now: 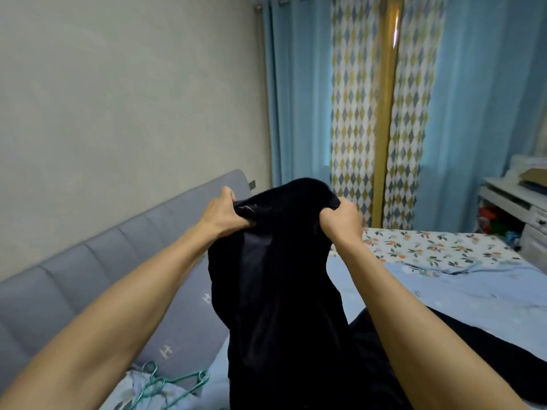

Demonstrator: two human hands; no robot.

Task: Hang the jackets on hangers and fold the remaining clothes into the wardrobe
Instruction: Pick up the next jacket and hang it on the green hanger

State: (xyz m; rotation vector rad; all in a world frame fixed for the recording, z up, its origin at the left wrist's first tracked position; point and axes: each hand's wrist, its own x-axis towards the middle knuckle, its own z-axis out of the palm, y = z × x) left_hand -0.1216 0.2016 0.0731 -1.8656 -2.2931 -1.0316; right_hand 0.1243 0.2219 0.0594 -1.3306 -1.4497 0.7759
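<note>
A black garment hangs in the air above the bed, held up by its top edge. My left hand grips the top left of it and my right hand grips the top right, both fists closed on the cloth. A shiny dark lining shows on its left side. Its lower part drops out of view at the bottom. More black cloth lies on the bed behind my right forearm. Teal wire hangers lie on the bed at the lower left.
The bed has a light blue sheet and a floral cover at its far end. A grey padded headboard runs along the left wall. Blue and diamond-patterned curtains hang behind. A white desk stands at the right.
</note>
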